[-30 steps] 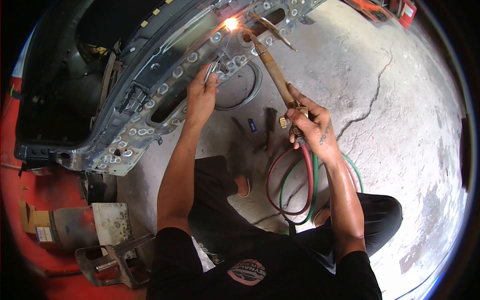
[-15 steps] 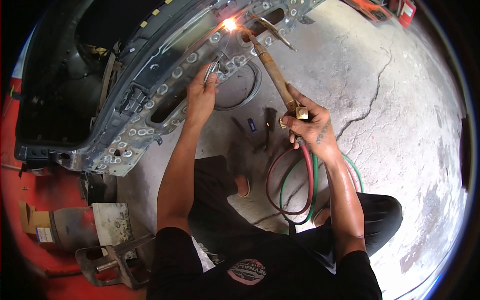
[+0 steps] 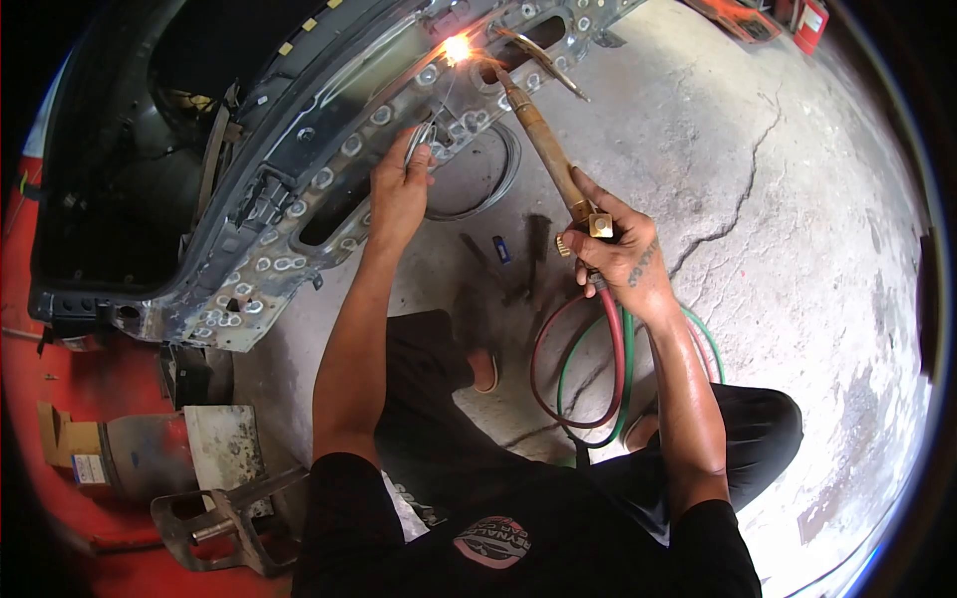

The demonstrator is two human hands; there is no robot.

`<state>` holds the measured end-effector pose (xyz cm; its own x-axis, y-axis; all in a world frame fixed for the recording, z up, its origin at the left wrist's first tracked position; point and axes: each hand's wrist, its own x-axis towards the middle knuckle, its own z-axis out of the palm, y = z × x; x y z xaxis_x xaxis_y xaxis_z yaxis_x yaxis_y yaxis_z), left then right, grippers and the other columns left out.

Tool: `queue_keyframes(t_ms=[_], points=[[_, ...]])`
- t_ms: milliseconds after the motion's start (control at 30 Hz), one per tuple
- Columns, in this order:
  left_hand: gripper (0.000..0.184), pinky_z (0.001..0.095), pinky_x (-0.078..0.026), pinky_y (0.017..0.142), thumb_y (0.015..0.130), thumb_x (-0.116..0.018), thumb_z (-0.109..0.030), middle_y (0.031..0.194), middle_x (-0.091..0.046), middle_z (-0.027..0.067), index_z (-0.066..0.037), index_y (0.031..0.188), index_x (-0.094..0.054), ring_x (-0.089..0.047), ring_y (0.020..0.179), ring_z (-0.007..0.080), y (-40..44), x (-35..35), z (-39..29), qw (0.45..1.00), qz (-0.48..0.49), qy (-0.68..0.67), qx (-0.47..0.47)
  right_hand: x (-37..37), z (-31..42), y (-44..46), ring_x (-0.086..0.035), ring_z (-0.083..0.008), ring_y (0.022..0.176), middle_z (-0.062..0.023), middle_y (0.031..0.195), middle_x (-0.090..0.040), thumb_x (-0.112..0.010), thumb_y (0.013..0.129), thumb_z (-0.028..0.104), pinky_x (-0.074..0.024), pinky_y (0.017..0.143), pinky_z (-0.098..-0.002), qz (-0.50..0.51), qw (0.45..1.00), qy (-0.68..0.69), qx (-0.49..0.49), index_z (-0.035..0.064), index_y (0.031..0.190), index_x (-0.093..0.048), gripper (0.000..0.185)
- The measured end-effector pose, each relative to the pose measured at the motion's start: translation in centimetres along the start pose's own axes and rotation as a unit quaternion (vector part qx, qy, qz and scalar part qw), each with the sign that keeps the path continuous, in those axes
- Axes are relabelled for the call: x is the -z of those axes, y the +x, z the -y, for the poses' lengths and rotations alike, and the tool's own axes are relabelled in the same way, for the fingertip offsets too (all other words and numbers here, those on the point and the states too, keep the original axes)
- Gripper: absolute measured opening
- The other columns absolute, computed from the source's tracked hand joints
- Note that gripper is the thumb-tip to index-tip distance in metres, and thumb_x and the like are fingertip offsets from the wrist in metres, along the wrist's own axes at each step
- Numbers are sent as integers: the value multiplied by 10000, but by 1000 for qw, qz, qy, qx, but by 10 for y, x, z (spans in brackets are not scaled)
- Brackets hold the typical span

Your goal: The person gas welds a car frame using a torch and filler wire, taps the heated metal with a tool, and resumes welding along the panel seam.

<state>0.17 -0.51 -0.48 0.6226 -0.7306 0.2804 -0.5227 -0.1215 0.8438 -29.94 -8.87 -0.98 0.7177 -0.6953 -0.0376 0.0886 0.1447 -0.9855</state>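
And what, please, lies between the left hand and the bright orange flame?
In the head view, a thin silvery wire runs from the left hand to the flame, across the grey metal panel.

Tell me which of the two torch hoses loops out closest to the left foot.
The red hose. Its loop bulges farther toward the left foot than the green hose does; both run from the torch in the right hand.

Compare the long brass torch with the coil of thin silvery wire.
The long brass torch is straight, while the coil of thin silvery wire curves in loops. The torch is thick and brownish; the wire is slender and grey. The right hand grips the torch, the left hand the wire. Both extend toward the bright glow.
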Motion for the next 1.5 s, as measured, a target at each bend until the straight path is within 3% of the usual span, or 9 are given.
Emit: queue_keyframes(t_ms=[167,267,567,667,767,867,967,1067,1500], points=[[350,316,-568,734,1114,-590,-183,1008,-730,88,-6,1409,-653,-669,861,144,1,0,-2,1000,5,14,8,1,-1,0,-624,-84,594,-12,842,-656,-748,970,10,-523,513,-248,1,1000,-2,0,46,1613,-490,694],[345,238,-526,707,1126,-607,-252,992,-699,0,-64,1410,-656,-607,804,59,4,1,6,1000,8,8,1,1,-2,1,-624,-85,595,-14,845,-657,-750,971,17,-523,514,-249,0,1000,4,3,46,1613,-489,694],[337,235,-520,701,1125,-610,-257,999,-699,-13,-81,1407,-661,-595,779,53,5,1,5,1000,13,6,0,1,-1,0,-626,-88,596,-16,864,-661,-758,972,30,-528,516,-252,1,1000,6,-2,56,1612,-496,692],[344,237,-520,698,1123,-613,-262,994,-700,-10,-84,1413,-659,-597,771,56,6,2,8,1000,16,4,-3,1,-2,1,-627,-88,596,-14,860,-660,-759,972,31,-528,517,-253,-1,1000,7,-2,64,1610,-501,690],[340,308,-560,721,1115,-585,-187,981,-725,82,-16,1400,-658,-651,815,138,1,0,-7,999,1,39,16,1,-3,1,-627,-88,598,-10,849,-657,-758,973,27,-528,517,-252,-1,1000,9,-1,70,1611,-503,688],[341,310,-557,719,1112,-587,-184,972,-725,83,-13,1399,-657,-645,794,138,3,1,-3,1000,5,29,10,1,-2,1,-627,-88,598,-8,839,-655,-756,974,24,-528,515,-252,1,1000,9,1,73,1611,-504,687],[349,240,-517,683,1125,-603,-261,991,-708,-1,-79,1419,-654,-607,767,60,5,2,7,1000,14,15,-2,0,-3,1,-627,-88,598,-9,838,-655,-756,976,26,-527,514,-252,2,1000,5,3,73,1611,-504,685],[341,311,-556,715,1107,-592,-179,970,-727,87,-10,1396,-657,-646,789,142,4,1,1,1000,3,16,3,0,-3,1,-628,-87,597,-11,840,-657,-757,977,28,-527,513,-253,-1,1000,1,1,71,1610,-505,683],[357,314,-561,721,1114,-591,-195,989,-732,88,-15,1416,-650,-657,805,145,5,0,4,1000,0,11,4,0,-1,1,-626,-88,595,-15,853,-662,-750,979,24,-528,512,-255,-2,1000,-2,-2,60,1607,-504,675]])
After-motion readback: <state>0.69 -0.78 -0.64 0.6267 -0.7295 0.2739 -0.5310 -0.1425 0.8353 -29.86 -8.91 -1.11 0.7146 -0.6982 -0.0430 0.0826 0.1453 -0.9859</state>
